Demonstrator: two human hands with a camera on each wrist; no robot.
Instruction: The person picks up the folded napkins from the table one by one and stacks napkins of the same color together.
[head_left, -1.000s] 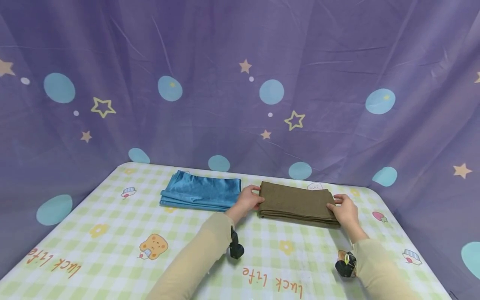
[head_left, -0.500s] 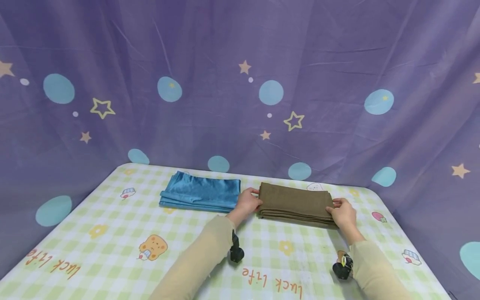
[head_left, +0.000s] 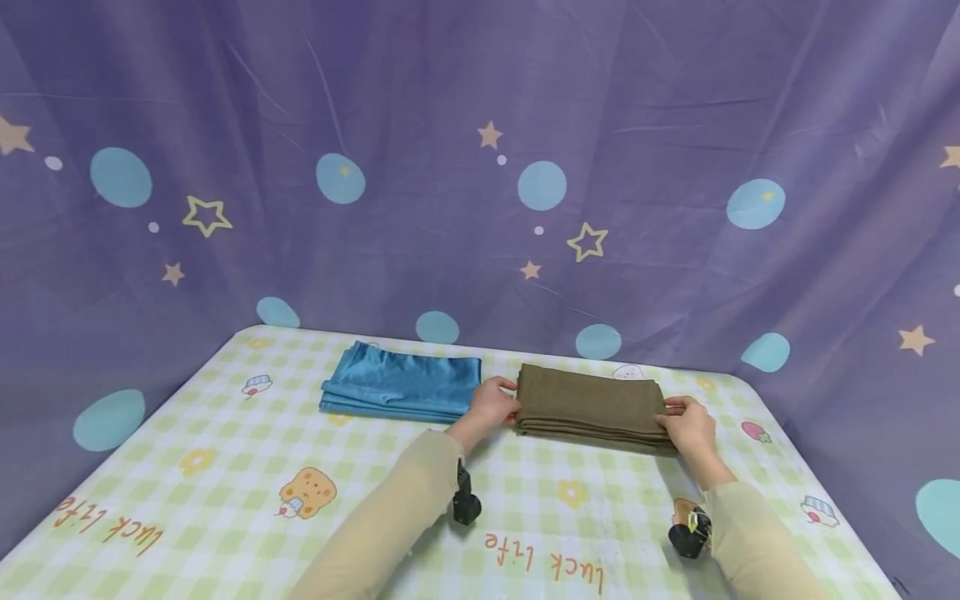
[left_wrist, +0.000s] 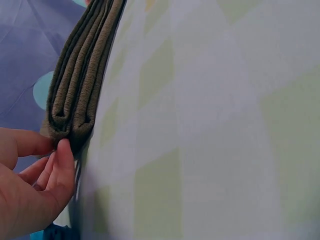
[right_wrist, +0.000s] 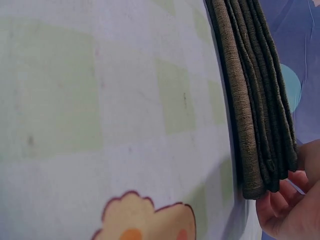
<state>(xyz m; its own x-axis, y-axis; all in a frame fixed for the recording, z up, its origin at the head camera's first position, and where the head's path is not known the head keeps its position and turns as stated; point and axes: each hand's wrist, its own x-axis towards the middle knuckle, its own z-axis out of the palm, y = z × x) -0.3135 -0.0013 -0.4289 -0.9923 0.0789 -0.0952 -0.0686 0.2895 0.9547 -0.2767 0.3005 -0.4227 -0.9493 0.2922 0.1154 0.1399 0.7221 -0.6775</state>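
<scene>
A folded brown cloth (head_left: 588, 406), several layers thick, lies toward the back right of the table. My left hand (head_left: 493, 405) pinches its left end; in the left wrist view the thumb and fingertips meet at the corner of the layers. At the other end, my right hand (head_left: 688, 425) has its thumb on top and its fingers at the edge. The right wrist view shows the stacked folds, with fingers (right_wrist: 280, 205) at their lower end. Left of the brown cloth is a folded shiny blue cloth (head_left: 405, 382), partly behind my left hand.
The table has a green and white checked cover (head_left: 247, 467) with printed cartoon figures and lettering. A purple curtain (head_left: 450, 100) with stars and blue dots rises behind and along the sides. A dark wrist camera (head_left: 467, 500) hangs under the left sleeve, another (head_left: 690, 533) by the right.
My left hand has drawn slightly left, its thumb now right at the brown cloth's edge. The right hand has barely shifted. Both cloths stay about where they were.
</scene>
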